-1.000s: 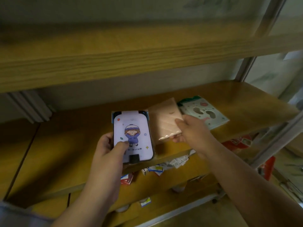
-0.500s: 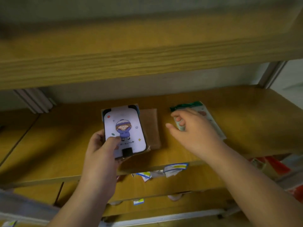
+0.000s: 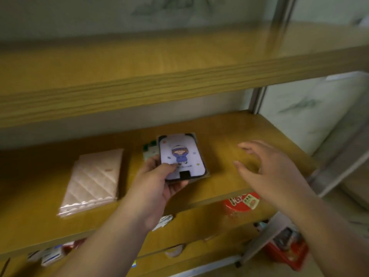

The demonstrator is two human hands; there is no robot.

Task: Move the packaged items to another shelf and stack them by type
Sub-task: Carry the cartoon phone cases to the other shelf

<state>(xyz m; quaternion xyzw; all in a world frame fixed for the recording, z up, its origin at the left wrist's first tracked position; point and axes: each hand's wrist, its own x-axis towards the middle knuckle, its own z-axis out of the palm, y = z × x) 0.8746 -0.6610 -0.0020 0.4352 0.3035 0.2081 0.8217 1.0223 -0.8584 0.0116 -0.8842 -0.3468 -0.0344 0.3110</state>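
My left hand (image 3: 157, 181) grips a lilac package with a cartoon child (image 3: 181, 156), thumb on its front, held just above the middle wooden shelf (image 3: 225, 134). Behind it peeks the corner of a green-and-white package (image 3: 150, 151), mostly hidden. A pink quilted package (image 3: 93, 178) lies flat on the shelf to the left. My right hand (image 3: 267, 168) hovers over the bare right part of the shelf, fingers spread, holding nothing.
An upper wooden shelf (image 3: 159, 80) overhangs close above. Lower shelves hold several small packets, among them a red packet (image 3: 241, 201) under the shelf edge. A metal upright (image 3: 257, 100) stands at the back right. A red basket (image 3: 287, 250) sits low right.
The pink package now lies alone at the left. My right hand has come off the green-and-white package and moved right, open. My left hand carried the lilac package over that green-and-white package.
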